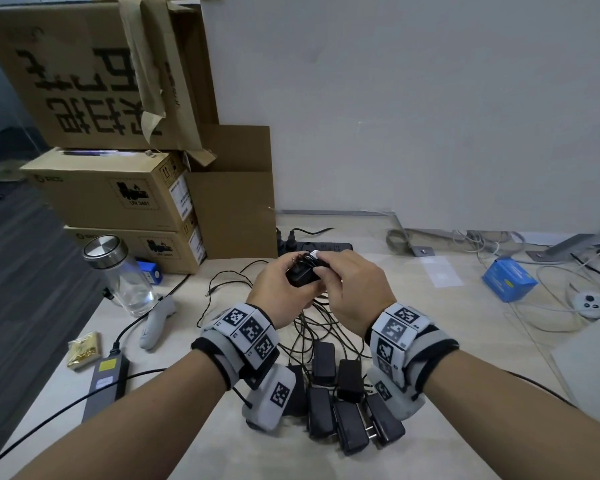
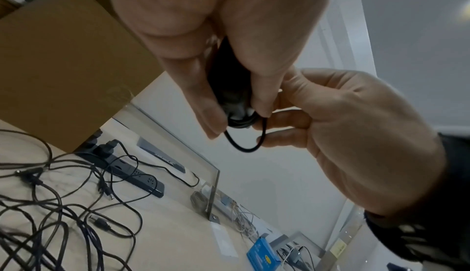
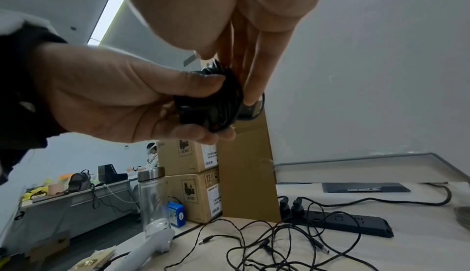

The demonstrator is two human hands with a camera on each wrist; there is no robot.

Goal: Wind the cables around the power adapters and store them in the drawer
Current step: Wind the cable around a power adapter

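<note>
Left fingers: we curl thumb and fingers of our left hand [image 1: 284,289] round a black adapter [image 1: 300,274], gripping it above the desk [image 1: 447,341].
Right fingers: our right hand [image 1: 352,289] pinches the cable [image 2: 244,144] against the adapter; in the left wrist view a short loop of it hangs between the fingertips.
Adapter: held in both hands, clear of the desk, with several turns of cable wound tight round its body, as the right wrist view shows.
Below the hands: we see loose cables [image 1: 312,327] tangled on the desk, their barrel plugs lying free.
Near us: more adapters [image 1: 340,403] lie side by side between our wrists, cables unwound.
Behind the hands: a black power strip [image 3: 351,223] with two plugs in it.
Left of us: a clear bottle [image 1: 125,271] with a steel lid, a white controller [image 1: 156,322], a grey power brick [image 1: 106,382], stacked cardboard boxes [image 1: 118,188].
Right of us: a blue box [image 1: 508,278] among pale cables.
Drawer: we cannot see it in any view.
</note>
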